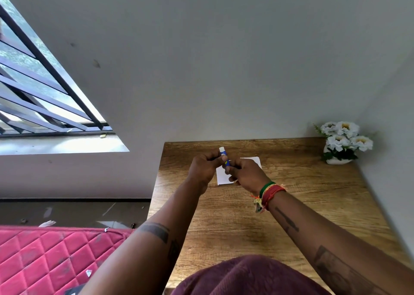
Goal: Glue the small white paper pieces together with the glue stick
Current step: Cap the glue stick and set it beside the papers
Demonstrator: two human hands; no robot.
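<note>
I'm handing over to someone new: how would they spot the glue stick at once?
Start at the wooden table against the grey wall and follow both forearms to where the hands meet above a white paper. The glue stick is the short blue tube with a white end, pinched between left hand and right hand, the only blue item there.

A wooden counter (280,216) stands against a grey wall (212,59). At its far right corner sits a white pot of white flowers (345,141). To the left, a barred window (40,88) lets in daylight. Below it, a pink quilted mattress (51,256) lies on the dark floor (74,211), with white scraps (47,223) scattered nearby.
</note>
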